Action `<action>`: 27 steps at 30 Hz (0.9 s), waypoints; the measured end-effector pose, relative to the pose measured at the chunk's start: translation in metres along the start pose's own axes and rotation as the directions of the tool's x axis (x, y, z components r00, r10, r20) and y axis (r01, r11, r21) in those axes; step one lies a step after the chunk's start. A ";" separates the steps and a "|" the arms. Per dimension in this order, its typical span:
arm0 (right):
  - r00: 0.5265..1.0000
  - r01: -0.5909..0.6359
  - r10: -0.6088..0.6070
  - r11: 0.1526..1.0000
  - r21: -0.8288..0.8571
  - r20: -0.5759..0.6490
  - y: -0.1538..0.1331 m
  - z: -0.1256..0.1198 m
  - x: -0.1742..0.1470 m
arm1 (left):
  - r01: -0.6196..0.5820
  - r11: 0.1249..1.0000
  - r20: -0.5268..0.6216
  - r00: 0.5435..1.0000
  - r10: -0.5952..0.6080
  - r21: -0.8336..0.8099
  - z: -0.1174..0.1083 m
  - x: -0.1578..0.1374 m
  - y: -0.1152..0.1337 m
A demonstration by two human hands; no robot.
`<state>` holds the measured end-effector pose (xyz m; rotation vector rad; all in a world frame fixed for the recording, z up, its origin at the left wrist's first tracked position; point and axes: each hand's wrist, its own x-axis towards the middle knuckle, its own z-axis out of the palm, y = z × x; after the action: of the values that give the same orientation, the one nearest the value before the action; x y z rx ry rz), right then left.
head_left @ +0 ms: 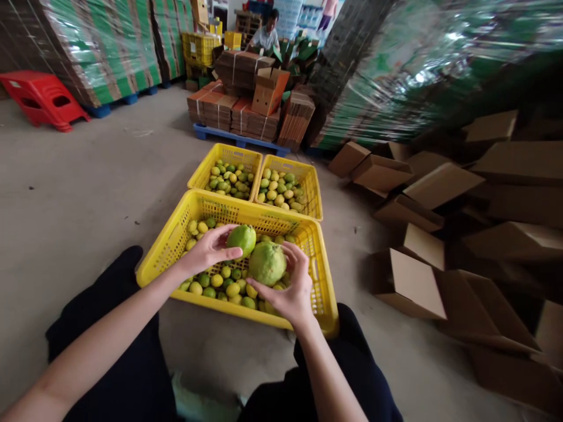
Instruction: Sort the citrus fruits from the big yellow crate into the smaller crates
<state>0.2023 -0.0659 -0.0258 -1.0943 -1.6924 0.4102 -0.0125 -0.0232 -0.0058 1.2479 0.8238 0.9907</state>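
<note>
My left hand (211, 252) is closed around a smooth green lemon (241, 241), with fingers behind it and the thumb at its lower side. Close beside it, my right hand (297, 278) grips a larger, bumpy pale-green lemon (267, 264) between thumb and fingers. Both fruits are held above a large yellow crate (165, 249) that stands between my knees. Inside that crate, several green and yellow lemons (216, 280) lie loosely, partly hidden by my hands.
Two smaller yellow crates (313, 181) of lemons touch the big crate's far side. Open cardboard boxes (417, 284) pile up at the right. Flattened cartons (255, 117) sit on a blue pallet (240, 139), with a person (266, 36) behind. A red stool (46, 99) stands left.
</note>
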 end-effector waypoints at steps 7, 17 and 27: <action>0.941 -0.329 0.316 0.777 0.536 0.120 -0.005 0.009 0.008 | 0.037 0.970 -0.027 0.999 -0.044 -0.239 -0.004 -0.005 -0.011; 0.853 -0.459 0.470 0.474 0.751 0.225 -0.002 0.014 0.010 | 0.055 0.908 -0.112 0.987 -0.111 -0.414 -0.003 -0.005 -0.016; 0.637 -0.719 0.674 0.342 0.605 0.374 -0.001 0.045 -0.007 | 0.082 0.961 -0.323 0.946 0.009 0.265 0.026 -0.018 -0.025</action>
<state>0.1624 -0.0625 -0.0474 -1.1327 -0.8020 1.5530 0.0083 -0.0505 -0.0269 1.3172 1.2719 1.0921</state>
